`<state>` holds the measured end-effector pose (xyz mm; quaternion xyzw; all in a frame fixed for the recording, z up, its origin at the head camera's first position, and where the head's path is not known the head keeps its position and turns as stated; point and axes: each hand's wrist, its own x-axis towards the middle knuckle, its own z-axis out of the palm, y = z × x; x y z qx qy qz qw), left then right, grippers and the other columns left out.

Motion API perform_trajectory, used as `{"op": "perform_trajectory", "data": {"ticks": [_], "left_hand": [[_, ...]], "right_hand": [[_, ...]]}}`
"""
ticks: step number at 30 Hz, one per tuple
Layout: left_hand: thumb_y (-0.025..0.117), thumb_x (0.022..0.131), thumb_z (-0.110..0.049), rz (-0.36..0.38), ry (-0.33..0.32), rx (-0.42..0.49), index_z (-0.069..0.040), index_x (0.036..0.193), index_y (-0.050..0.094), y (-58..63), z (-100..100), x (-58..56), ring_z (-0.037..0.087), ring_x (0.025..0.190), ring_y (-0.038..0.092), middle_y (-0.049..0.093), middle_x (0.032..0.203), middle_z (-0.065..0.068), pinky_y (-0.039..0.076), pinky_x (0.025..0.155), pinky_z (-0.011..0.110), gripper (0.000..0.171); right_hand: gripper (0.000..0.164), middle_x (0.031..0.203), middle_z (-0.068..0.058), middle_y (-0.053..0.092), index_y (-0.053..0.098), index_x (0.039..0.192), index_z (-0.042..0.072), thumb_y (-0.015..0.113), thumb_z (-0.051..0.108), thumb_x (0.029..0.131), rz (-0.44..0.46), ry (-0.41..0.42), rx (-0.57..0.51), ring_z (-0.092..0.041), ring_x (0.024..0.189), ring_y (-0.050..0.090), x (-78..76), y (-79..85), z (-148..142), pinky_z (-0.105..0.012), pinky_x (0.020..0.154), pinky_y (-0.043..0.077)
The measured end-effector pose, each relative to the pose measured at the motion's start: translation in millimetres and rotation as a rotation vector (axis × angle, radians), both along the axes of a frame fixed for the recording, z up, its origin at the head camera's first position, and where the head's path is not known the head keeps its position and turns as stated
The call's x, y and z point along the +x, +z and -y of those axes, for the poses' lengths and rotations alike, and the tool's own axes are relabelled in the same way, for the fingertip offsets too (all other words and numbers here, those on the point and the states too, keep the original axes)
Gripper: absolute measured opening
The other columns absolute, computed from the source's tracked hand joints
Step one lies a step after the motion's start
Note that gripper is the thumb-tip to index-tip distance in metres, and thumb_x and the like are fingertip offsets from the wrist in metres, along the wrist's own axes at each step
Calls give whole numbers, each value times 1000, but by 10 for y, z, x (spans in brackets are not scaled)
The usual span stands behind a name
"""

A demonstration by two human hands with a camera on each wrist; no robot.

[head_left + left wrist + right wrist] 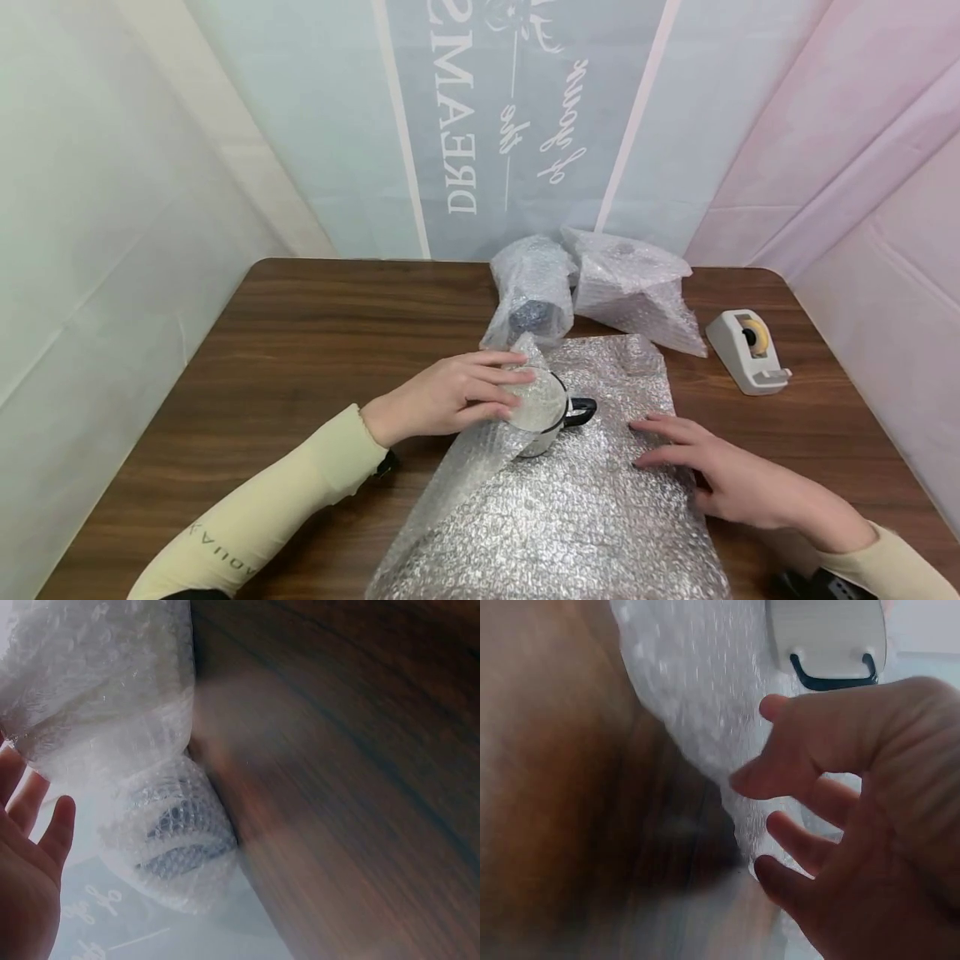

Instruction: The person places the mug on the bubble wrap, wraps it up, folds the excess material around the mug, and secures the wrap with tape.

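Note:
A white enamel mug (542,410) with a black handle (582,410) lies on a large sheet of bubble wrap (577,500) in the middle of the wooden table (300,333). My left hand (459,395) presses a folded flap of the wrap against the mug's left side, fingers straight. My right hand (701,468) rests flat on the sheet to the right of the mug, fingers spread. The right wrist view shows that hand (840,810) over the wrap (697,697), with the mug (829,634) beyond. In the left wrist view my left hand (30,877) lies beside the wrap (97,690).
Two bundles wrapped in bubble wrap (532,292) (633,287) stand at the table's back edge; one of them (176,840) shows in the left wrist view. A white tape dispenser (746,350) sits at the right. Fabric walls enclose the table on three sides.

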<state>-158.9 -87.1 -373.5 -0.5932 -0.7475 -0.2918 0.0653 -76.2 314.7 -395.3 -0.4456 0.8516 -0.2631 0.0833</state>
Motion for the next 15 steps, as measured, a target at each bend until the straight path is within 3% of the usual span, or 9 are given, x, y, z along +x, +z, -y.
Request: {"op": "perform_trajectory", "data": {"ticks": [6,8,11,15], "left_hand": [[61,101,-23,10,-6,-14,-8,115,75,10,9,4,25,141,40,56,143,7,29,115,35,24],[60,101,-24,24,1,-19,-7,117,74,14,9,7,24,142,39,55,144,6,29,115,34,26],[58,103,-24,60,13,-30,-8,120,72,14,11,17,22,143,37,53,146,4,28,116,34,28],[55,104,-24,102,26,-39,-9,122,71,7,14,32,21,143,35,51,148,1,27,116,34,29]], "right_hand": [[104,161,-21,17,49,147,17,77,-11,51,99,55,38,-14,151,-4,199,34,-70,-8,106,11],[106,162,-20,17,49,148,18,80,-8,50,76,39,68,-14,151,-6,236,26,-68,-9,105,14],[99,161,-17,21,54,141,23,86,1,50,37,10,75,-12,150,-4,258,-6,-50,-7,105,13],[77,157,-12,32,61,119,36,91,17,50,-8,-30,33,-11,148,7,255,-56,-12,-7,107,7]]}}
